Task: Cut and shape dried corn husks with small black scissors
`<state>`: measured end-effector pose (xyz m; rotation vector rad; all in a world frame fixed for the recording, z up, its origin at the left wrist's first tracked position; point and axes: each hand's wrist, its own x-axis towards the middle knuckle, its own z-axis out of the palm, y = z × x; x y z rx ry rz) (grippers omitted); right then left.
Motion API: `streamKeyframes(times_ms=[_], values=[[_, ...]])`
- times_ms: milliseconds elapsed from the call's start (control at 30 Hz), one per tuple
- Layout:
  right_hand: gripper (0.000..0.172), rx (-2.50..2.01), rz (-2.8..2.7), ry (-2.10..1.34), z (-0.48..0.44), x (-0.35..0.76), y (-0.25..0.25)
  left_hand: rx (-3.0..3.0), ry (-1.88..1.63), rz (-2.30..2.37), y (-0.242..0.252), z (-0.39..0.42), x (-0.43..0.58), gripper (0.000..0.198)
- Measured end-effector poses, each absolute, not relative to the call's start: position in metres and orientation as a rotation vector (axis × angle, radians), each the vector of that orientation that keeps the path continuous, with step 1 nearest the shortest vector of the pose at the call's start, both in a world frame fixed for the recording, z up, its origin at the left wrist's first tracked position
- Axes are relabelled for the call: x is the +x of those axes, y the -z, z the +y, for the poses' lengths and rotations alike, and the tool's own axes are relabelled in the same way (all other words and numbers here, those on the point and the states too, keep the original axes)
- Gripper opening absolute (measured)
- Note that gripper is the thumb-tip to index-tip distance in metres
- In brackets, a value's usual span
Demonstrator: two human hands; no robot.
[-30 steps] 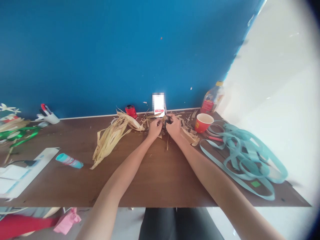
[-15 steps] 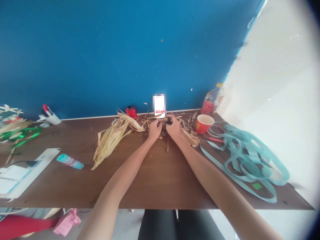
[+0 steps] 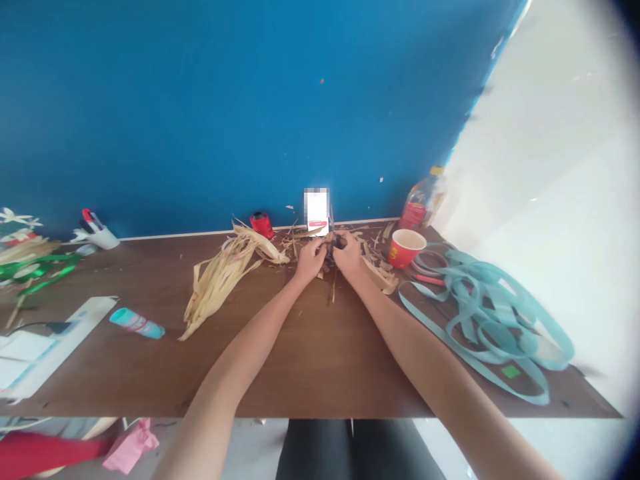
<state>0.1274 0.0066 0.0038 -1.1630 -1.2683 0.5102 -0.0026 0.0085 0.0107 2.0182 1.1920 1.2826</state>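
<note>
My left hand (image 3: 311, 259) and my right hand (image 3: 347, 253) meet at the far middle of the wooden table, fingers curled around a small dark object (image 3: 338, 242). It may be a pair of scissors, but the fingers hide most of it. Dried corn husk scraps (image 3: 373, 261) lie scattered under and beside my hands. To the left of my left hand lies a long bundle of pale husk strips (image 3: 220, 283).
A brown table (image 3: 300, 380) runs along a blue wall. A red spool (image 3: 263, 225), a censored card (image 3: 317, 211), a red paper cup (image 3: 406, 248), a plastic bottle (image 3: 424, 203), looped teal ribbon (image 3: 487, 320), green ribbon (image 3: 35, 272) and papers (image 3: 50, 343) surround my hands.
My hands stay close together around the dark object, with only slight shifts in finger position. The whole view has moved a little with my head.
</note>
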Motion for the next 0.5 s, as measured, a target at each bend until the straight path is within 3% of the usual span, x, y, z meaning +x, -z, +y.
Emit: streamKeyframes(times_ms=[500], values=[[0.035, -1.088, -1.251, -0.606, 0.0066, 0.1263, -0.0047, 1.85, -1.254, 1.181, -0.0071, 0.0085, -0.0036, 0.029]])
